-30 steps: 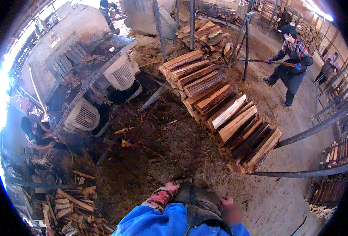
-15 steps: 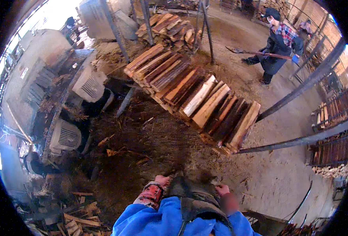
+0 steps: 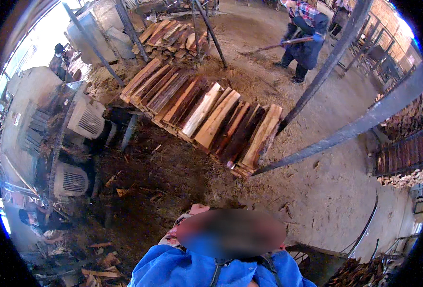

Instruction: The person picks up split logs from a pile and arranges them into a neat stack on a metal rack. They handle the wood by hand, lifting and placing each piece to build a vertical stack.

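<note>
My left hand (image 3: 199, 209) shows only in part, low in the middle, beside a blurred patch that hides its fingers. The same patch covers my right hand and most of what lies in front of my body. Blue sleeves (image 3: 161, 265) come in from the lower edge, with a patterned red cuff on the left wrist. Beyond my hands, apart from them, stands a long stack of split firewood (image 3: 204, 115), its pieces laid side by side between metal posts.
Slanting metal bars (image 3: 326, 136) rise at the stack's right end. Machinery with vented grey covers (image 3: 74, 182) stands left. A person with a long-handled shovel (image 3: 288, 43) works at the far right; others are at the left. Wood scraps (image 3: 101, 273) lie lower left. Behind is another wood pile (image 3: 171, 40).
The view has shifted, so the wood stack sits further left and higher. My hands, earlier both visible at a dark apron, are now largely behind the blur. The far person's shovel has lowered.
</note>
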